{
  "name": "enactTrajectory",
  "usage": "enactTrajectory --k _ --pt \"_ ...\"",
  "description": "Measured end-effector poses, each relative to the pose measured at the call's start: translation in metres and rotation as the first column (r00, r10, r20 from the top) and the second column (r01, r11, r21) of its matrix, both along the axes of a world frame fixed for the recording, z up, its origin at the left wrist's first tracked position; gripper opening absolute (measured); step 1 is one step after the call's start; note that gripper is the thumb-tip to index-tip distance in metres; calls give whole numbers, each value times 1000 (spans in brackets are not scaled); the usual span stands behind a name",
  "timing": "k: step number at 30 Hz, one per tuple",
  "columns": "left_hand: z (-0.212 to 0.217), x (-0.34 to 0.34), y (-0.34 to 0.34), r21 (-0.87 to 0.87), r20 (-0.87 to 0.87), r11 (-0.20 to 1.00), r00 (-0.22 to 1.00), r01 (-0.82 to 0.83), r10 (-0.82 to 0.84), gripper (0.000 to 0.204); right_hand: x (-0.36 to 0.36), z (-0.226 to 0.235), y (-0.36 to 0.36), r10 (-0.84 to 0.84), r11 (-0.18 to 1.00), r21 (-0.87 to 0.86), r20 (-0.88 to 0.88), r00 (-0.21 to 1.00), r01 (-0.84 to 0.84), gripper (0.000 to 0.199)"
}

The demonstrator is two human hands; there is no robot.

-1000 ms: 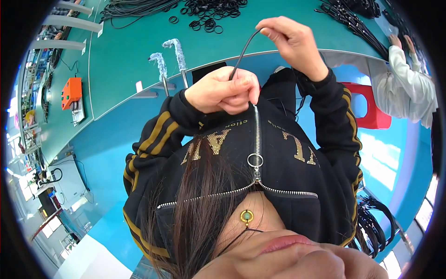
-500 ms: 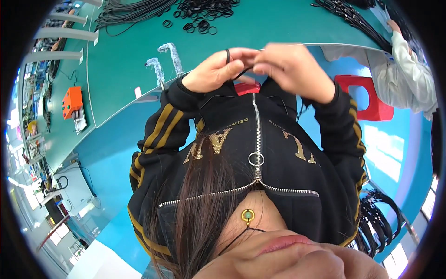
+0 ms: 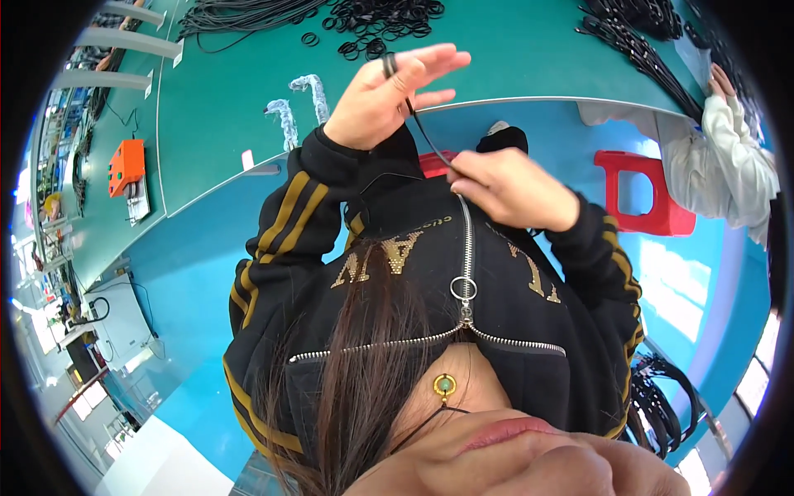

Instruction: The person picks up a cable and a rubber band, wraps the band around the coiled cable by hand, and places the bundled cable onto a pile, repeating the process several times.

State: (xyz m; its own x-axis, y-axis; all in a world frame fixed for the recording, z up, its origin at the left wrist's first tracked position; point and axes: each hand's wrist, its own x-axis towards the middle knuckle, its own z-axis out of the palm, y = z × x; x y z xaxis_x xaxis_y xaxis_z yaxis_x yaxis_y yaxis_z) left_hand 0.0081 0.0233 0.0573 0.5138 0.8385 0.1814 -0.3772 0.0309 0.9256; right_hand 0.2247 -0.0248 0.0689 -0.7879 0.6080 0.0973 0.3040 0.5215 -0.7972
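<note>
My left hand (image 3: 385, 99) is raised over the front edge of the green table, fingers stretched out and apart. Black bands (image 3: 389, 65) sit looped around it near the base of the fingers. A thin black cord (image 3: 425, 135) slants from beside the left palm down to my right hand (image 3: 514, 188). That right hand is closed, pinching the cord's lower end between thumb and fingers in front of my jacket. Where the cord's upper end lies at the left hand cannot be made out.
On the green table (image 3: 223, 124) lie many loose black rings (image 3: 389, 25) and a bundle of black cables (image 3: 240, 18). Two cloth-wrapped hooks (image 3: 313, 95) stand at its edge. An orange device (image 3: 126, 168) is at left; a red stool (image 3: 612, 190) and a co-worker's sleeve (image 3: 728, 136) are at right.
My right hand has moved down and away from the left, drawing the cord out between them. My left hand has risen slightly, its fingers now spread.
</note>
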Motion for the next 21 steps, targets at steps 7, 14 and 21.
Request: enactTrajectory --k 7,14,21 --pt "-1 14 -24 -253 8 899 929 359 -369 55 12 12 70 -87 955 270 -140 986 122 18" --pt "13 -1 -5 -258 253 840 872 478 -419 63 -11 -54 26 -238 970 -113 -236 942 216 15" --pt "-7 13 -1 66 -116 998 993 11 -4 52 18 15 12 -39 952 306 141 989 -6 13"
